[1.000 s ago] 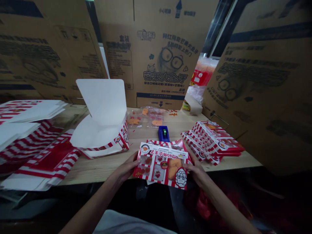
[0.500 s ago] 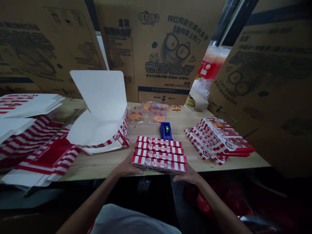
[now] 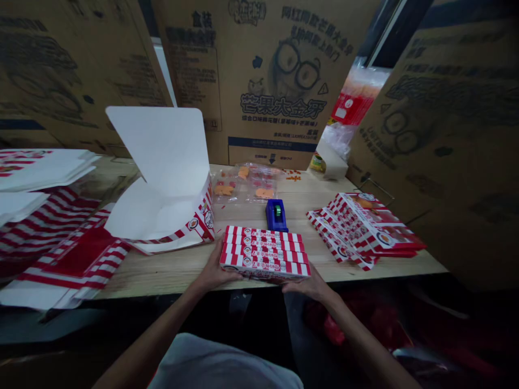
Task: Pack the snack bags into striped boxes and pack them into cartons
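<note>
Several slim red-and-white striped boxes (image 3: 265,253) stand pressed together in a row at the table's front edge. Around their left end is my left hand (image 3: 214,270), its thumb along the near side. My right hand (image 3: 310,283) grips the right end, with the thumb under the nearest box. Both hands are closed on the row; some of the fingers are hidden behind it. Just beyond the boxes is a blue tape dispenser (image 3: 276,216) with a green roll. To their left a larger white box (image 3: 162,210) with a striped rim stands with its lid raised.
Striped folded cartons (image 3: 365,229) lie fanned on the right of the wooden table (image 3: 170,278). Flat printed cartons (image 3: 60,237) are stacked at left. Clear packets (image 3: 247,183) with orange pieces lie at the back. Large cardboard boxes (image 3: 259,81) wall off the far side.
The boxes between my hands have closed up into a tighter row, the gaps between them narrowing. Both hands still hold the ends. The view has shifted slightly.
</note>
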### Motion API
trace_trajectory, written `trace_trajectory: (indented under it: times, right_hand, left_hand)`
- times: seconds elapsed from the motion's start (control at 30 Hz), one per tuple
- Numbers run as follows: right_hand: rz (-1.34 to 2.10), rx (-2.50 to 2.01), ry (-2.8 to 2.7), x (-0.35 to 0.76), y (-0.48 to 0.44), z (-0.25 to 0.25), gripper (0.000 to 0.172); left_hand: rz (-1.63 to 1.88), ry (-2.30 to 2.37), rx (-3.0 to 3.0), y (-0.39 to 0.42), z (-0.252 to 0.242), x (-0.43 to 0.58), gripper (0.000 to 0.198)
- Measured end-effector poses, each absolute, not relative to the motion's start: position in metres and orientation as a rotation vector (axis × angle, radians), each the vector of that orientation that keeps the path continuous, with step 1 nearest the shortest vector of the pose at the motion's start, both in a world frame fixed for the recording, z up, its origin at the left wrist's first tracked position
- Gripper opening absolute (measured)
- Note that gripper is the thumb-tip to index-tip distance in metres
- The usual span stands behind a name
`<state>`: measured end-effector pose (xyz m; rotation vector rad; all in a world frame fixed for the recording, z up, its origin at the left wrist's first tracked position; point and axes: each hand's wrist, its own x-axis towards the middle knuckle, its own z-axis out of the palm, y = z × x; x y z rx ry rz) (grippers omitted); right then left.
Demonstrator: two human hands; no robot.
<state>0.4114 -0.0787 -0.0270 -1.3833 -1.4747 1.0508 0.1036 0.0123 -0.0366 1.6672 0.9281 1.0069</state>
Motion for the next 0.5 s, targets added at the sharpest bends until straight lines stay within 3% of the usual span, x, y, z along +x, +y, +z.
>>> trace_trajectory:
  times: [0.3,0.5]
  right_hand:
    - [1.166,-1.430,-1.585,0.412,-0.077,-0.046,0.060]
    - [1.080,-1.483,-1.634,0.417,-0.074,-0.040,0.064]
  left_hand:
    - [0.911,0.669,1.534,0.006,-0.027,0.106,0.117]
    - [0.972,0.648,1.532,0.012,-0.020,0.103,0.116]
